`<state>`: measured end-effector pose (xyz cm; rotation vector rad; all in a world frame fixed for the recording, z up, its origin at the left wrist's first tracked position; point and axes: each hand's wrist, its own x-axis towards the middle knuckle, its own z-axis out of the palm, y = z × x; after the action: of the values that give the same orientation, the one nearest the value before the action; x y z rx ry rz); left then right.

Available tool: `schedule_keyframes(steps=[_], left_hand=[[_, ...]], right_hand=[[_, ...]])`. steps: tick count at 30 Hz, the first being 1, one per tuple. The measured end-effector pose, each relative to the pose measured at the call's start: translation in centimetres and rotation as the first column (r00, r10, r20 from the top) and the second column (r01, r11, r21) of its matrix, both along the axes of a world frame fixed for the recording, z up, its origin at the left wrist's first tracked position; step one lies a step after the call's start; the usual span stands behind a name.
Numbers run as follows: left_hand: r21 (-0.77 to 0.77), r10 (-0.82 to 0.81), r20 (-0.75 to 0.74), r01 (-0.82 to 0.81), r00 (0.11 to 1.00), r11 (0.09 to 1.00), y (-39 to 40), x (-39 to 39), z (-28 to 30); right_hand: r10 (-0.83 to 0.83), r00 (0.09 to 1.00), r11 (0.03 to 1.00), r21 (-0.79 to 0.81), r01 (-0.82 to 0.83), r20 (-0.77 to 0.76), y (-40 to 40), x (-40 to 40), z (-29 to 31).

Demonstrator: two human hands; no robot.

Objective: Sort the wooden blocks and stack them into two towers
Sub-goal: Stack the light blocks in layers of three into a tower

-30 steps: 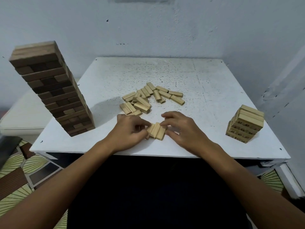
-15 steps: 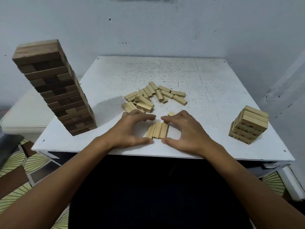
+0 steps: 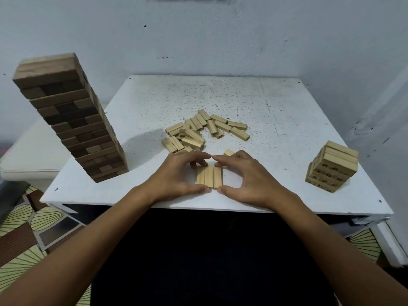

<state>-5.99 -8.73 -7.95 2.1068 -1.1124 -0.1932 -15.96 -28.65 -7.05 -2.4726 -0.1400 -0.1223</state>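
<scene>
Wooden blocks in a tall dark tower (image 3: 72, 120) at the white surface's (image 3: 276, 120) left edge, short pale stack (image 3: 333, 170) far right of it, loose pile (image 3: 203, 131) between, left hand (image 3: 176, 176) and right hand (image 3: 245, 181) each pinching the row of blocks (image 3: 209, 179) right of the tower.

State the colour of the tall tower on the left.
The tall tower mixes mid-brown and dark brown blocks, seen best in the head view.

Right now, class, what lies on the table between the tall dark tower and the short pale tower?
In the head view: a loose pile of pale blocks, and nearer, both hands round a squared row of blocks.
</scene>
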Motion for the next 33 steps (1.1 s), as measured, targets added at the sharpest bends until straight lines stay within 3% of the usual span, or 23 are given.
schedule_keyframes(steps=[15, 33], left_hand=[[0.072, 0.047, 0.083, -0.053, 0.995, 0.996, 0.6, 0.3, -0.5], [-0.041, 0.064, -0.026, -0.065, 0.998, 0.997, -0.1, 0.3, 0.8]], right_hand=[[-0.015, 1.000, 1.000, -0.021, 0.015, -0.009, -0.6, 0.2, -0.9], [-0.027, 0.997, 1.000, -0.001, 0.027, 0.069, -0.1, 0.0, 0.2]])
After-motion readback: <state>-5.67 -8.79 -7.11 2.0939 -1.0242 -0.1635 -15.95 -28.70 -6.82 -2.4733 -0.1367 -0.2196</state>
